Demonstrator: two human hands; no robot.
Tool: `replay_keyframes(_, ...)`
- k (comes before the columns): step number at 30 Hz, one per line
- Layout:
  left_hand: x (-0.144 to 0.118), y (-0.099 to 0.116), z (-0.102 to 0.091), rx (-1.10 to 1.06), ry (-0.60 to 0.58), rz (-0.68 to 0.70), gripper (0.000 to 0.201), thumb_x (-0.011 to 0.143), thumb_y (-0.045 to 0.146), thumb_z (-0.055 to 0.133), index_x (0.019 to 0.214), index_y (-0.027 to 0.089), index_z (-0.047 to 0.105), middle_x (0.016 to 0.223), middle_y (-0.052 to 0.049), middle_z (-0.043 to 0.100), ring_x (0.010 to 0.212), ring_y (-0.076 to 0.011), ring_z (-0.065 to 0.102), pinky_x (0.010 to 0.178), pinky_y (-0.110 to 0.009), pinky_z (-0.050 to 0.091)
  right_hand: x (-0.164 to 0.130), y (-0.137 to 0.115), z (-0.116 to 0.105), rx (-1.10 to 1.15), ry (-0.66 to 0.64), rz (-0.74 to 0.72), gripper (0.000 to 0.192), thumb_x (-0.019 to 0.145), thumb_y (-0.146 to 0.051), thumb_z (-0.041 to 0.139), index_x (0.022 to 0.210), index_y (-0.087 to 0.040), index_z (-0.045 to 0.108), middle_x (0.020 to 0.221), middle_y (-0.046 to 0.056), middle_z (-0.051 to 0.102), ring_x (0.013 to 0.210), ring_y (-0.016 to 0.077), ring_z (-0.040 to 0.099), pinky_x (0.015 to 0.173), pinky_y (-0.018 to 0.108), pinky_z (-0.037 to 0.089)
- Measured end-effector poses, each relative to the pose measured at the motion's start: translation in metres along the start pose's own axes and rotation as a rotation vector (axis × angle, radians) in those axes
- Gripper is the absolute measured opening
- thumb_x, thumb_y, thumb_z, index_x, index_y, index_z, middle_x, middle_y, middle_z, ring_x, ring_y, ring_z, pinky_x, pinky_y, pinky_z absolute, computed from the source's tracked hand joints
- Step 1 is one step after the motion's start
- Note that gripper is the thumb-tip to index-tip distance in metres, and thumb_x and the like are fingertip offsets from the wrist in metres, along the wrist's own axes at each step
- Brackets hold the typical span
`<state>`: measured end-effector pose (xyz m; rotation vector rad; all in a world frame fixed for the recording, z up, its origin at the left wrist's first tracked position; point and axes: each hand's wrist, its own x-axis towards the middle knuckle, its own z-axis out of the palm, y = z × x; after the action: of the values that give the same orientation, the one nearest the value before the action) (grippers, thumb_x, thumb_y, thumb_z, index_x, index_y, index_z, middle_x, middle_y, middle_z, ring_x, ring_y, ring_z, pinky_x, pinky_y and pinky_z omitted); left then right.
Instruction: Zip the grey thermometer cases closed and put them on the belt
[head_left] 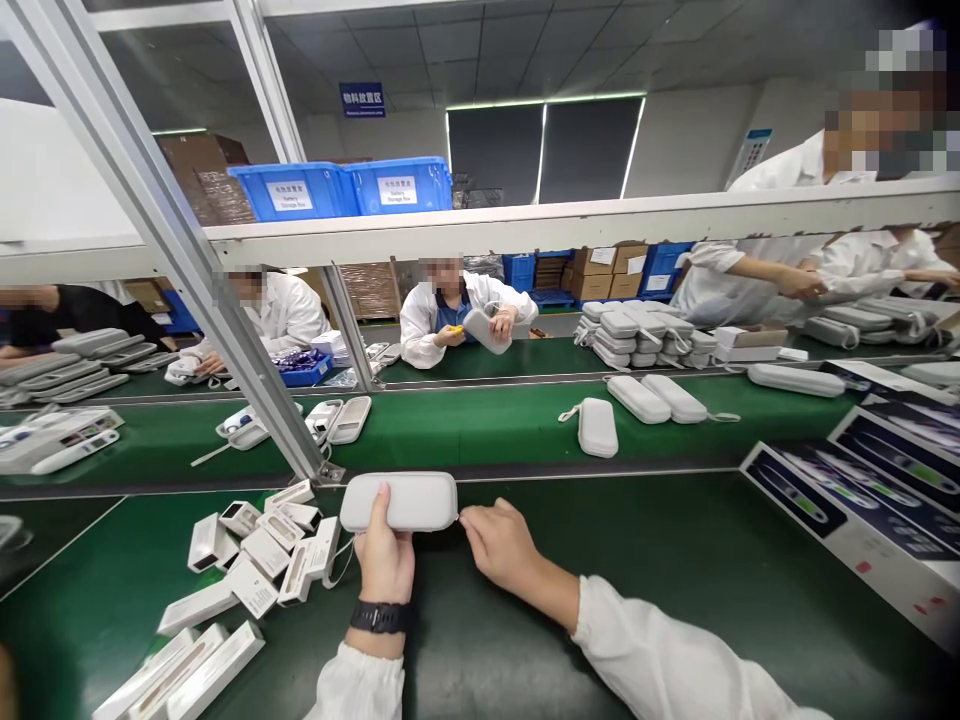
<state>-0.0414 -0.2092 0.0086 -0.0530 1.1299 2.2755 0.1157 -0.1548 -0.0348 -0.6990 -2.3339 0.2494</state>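
Green bench mat [675, 600], assembly line, co-workers beyond. Item: grey zip case [399, 501], long axis 9–3 o'clock, lying at 12 of both hands. L hand [385, 560] grips its near edge, thumb on top. R hand [499, 540] pinches at its 3 o'clock end. Small white boxes [259, 560] at 9.

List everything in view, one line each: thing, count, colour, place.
Zip case: one, grey, held over the green bench.
Small boxes: many, white, bench left.
Cases: three, grey, middle belt.
Stacked cases: many, grey, far belt.
Printed cartons: several, dark blue and white, right.
Bins: two, blue, upper shelf.
Co-workers: several, white coats, opposite.
Left hand: grips the case, black watch.
Right hand: pinches the case's right end.
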Motion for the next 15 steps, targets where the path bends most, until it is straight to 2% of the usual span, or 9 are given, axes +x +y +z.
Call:
replay_keyframes(5,0.015,-0.005,-0.002,0.171,-0.124,-0.130,0.035,0.076,0.016,0.081,0.108,0.016,0.069,0.110,-0.010,0.073,0.088,-0.0204,0.072,0.071,-0.032,0.062,0.006,0.036,-0.010,0.013,-0.024,-0.028,0.027,0.101,-0.020,0.038,0.085,-0.018,0.059,0.072,0.001,0.064,0.060,0.0131,0.047,0.070,0.029,0.026)
replay_keyframes(8,0.022,-0.008,-0.004,0.213,-0.195,-0.191,0.035,0.076,0.013,0.080,0.109,0.014,0.068,0.103,-0.010,0.074,0.084,-0.0191,0.072,0.074,-0.032,0.062,0.006,0.046,-0.015,0.042,-0.071,-0.079,0.028,0.103,-0.022,0.037,0.088,-0.018,0.059,0.073,0.000,0.064,0.059,0.0128,0.046,0.070,0.029,0.026)
replay_keyframes(11,0.025,-0.009,-0.006,0.227,-0.197,-0.223,0.035,0.077,0.015,0.080,0.109,0.014,0.067,0.098,-0.009,0.075,0.081,-0.0186,0.073,0.075,-0.033,0.062,0.005,0.044,-0.020,-0.006,-0.076,-0.104,0.029,0.102,-0.021,0.037,0.083,-0.018,0.058,0.068,-0.001,0.060,0.058,0.0130,0.044,0.069,0.030,0.025)
replay_keyframes(15,0.021,-0.007,-0.006,0.176,-0.176,-0.254,0.031,0.080,0.019,0.077,0.109,0.014,0.067,0.093,-0.008,0.075,0.077,-0.0179,0.073,0.079,-0.033,0.061,0.000,0.026,-0.023,-0.142,-0.044,-0.214,0.024,0.097,-0.017,0.042,0.079,-0.018,0.058,0.070,0.002,0.057,0.064,0.0159,0.044,0.070,0.033,0.026)
